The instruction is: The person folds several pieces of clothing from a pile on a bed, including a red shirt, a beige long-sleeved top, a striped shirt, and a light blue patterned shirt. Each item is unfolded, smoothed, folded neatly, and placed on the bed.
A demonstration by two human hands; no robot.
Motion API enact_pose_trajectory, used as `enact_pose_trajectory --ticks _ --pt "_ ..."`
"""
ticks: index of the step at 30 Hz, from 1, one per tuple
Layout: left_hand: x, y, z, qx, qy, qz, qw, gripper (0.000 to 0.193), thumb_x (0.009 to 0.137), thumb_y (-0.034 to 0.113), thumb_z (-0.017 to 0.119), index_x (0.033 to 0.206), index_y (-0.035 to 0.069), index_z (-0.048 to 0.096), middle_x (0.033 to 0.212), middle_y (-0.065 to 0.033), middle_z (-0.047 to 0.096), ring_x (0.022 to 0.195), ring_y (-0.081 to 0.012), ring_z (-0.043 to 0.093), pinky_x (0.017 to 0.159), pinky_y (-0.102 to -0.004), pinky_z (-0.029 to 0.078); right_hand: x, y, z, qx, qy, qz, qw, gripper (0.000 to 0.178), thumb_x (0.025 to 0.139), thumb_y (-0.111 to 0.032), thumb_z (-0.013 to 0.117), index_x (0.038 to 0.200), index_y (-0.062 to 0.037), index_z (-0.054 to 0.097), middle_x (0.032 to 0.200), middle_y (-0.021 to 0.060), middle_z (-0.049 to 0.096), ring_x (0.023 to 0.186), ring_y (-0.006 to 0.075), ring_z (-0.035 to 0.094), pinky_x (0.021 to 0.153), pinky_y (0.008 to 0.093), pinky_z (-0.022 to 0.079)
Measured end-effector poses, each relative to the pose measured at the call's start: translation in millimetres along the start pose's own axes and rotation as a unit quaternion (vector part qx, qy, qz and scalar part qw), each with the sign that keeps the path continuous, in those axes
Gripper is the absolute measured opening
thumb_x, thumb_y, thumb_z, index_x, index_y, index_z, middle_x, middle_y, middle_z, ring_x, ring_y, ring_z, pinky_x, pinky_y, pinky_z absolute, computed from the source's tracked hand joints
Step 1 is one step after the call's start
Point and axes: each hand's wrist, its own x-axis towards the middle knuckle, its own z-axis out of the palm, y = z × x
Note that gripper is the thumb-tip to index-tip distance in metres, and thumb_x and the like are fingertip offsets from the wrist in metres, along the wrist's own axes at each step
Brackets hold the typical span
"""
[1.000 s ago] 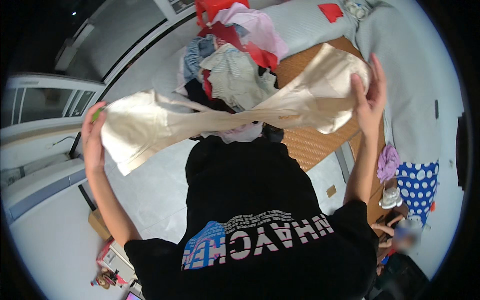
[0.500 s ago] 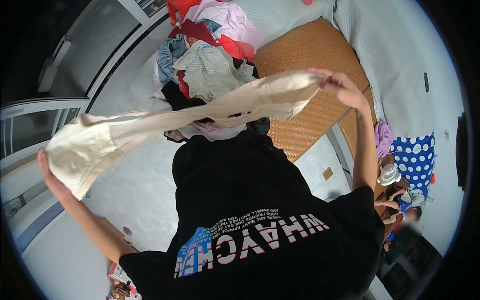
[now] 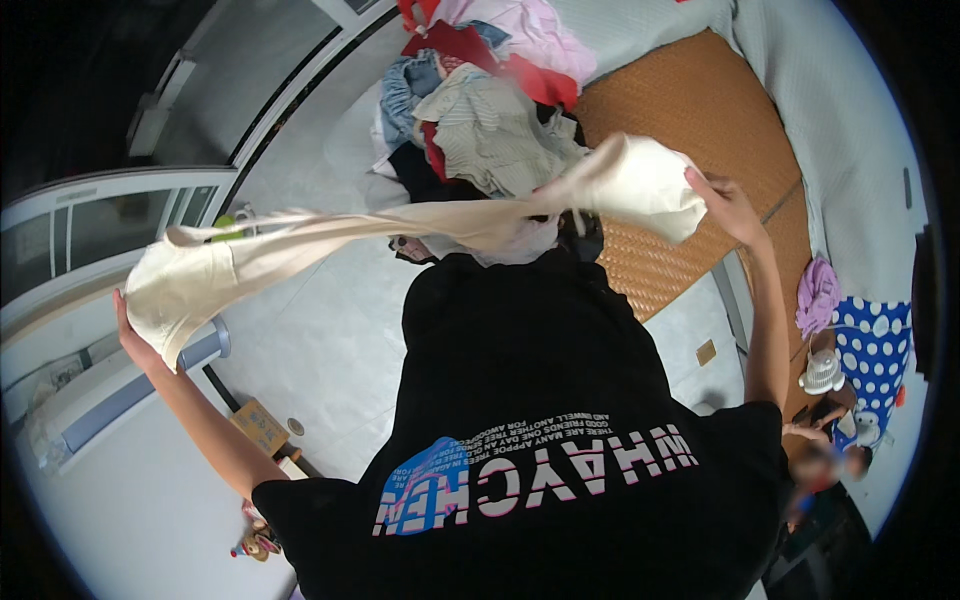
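Note:
A cream-coloured garment (image 3: 440,222) is stretched crosswise in front of me, its narrow middle twisted and sagging and its two ends wider. My left hand (image 3: 138,335) grips the edge of the left end, the fingers partly hidden behind the cloth. At the other end, my right hand (image 3: 728,207) holds the edge of the wide part, thumb and fingers closed on it. I cannot tell what kind of garment it is. Behind it lies a heap of clothes (image 3: 495,135) in grey-green, red, denim blue, black and pink.
A woven brown mat (image 3: 680,110) covers the seat beside the heap. Farther right are a purple cloth (image 3: 818,295), a small white fan (image 3: 822,372), a blue dotted cloth (image 3: 875,345) and another person (image 3: 812,465). A cardboard box (image 3: 260,428) stands on the tiled floor at left.
The view has shifted, so the heap and mat appear farther right. The garment's right end has swung and puffed open, and its middle hangs straighter. Both hands keep their hold.

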Motion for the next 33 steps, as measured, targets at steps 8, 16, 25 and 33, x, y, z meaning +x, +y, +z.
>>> enact_pose_trajectory --ticks 8,16,25,33 --pt "-4.3 -15.2 11.7 0.004 -0.018 -0.04 0.999 0.043 0.095 0.031 0.046 0.133 0.01 0.042 0.125 -0.0106 0.053 0.113 -0.0287 0.055 0.095 -0.0435 0.046 -5.5 18.9 24.6 0.35 -0.005 0.016 0.937 0.023 0.095 -0.02 0.058 0.112 -0.0063 0.056 0.086 0.0013 0.06 0.078 0.0103 0.061 0.071 0.0242 0.05" --pt "-15.7 -16.6 35.2 0.079 -0.025 -0.014 0.996 0.043 0.096 0.028 0.046 0.135 0.009 0.042 0.123 -0.0096 0.053 0.115 -0.0255 0.053 0.096 -0.0407 0.045 -24.7 -11.4 8.0 0.365 0.036 -0.021 0.93 0.042 0.091 -0.013 0.062 0.131 -0.0095 0.049 0.093 0.0045 0.063 0.082 0.0095 0.06 0.07 0.0242 0.049" --pt "-25.4 -40.5 80.8 0.118 -0.078 0.044 0.989 0.036 0.086 0.018 0.062 0.12 0.01 0.057 0.114 -0.0082 0.057 0.103 -0.0202 0.054 0.092 -0.0308 0.043 -34.1 -44.2 13.5 0.297 0.122 -0.078 0.944 0.031 0.088 -0.011 0.065 0.118 -0.007 0.059 0.105 0.0045 0.06 0.095 0.0126 0.059 0.08 0.0253 0.05" --pt "-47.3 -31.3 108.3 0.093 -0.264 0.055 0.958 0.047 0.075 0.003 0.068 0.12 0.006 0.054 0.109 -0.0058 0.056 0.099 -0.0166 0.054 0.088 -0.0268 0.044 -37.8 -74.0 19.7 0.314 0.073 -0.11 0.94 0.032 0.085 -0.007 0.066 0.116 -0.0057 0.059 0.101 0.0035 0.063 0.093 0.0115 0.06 0.081 0.0236 0.048"
